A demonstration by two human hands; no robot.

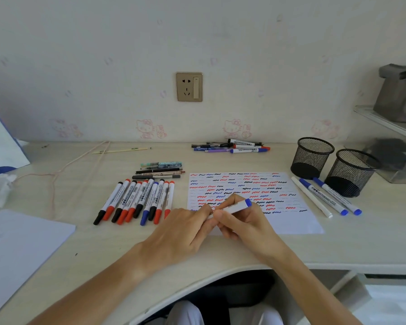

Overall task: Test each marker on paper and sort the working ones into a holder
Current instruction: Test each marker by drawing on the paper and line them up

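My right hand point(242, 221) grips a white marker with a blue end point(238, 205) over the lower left of the test paper point(291, 221), which is covered with red, blue and black squiggles. My left hand point(185, 231) pinches the marker's near end, which is hidden by the fingers. A row of several capped markers point(136, 201) lies left of the paper. Three more markers point(326, 198) lie right of the paper. Two black mesh holders point(312, 156) point(352, 172) stand at the right, both looking empty.
A pile of pens and markers point(232, 146) lies near the wall, and several pens point(159, 171) lie above the marker row. A blank sheet point(21, 245) is at the left, a cord point(56, 172) runs across the desk, and a clear shelf unit point(389, 141) stands at the far right.
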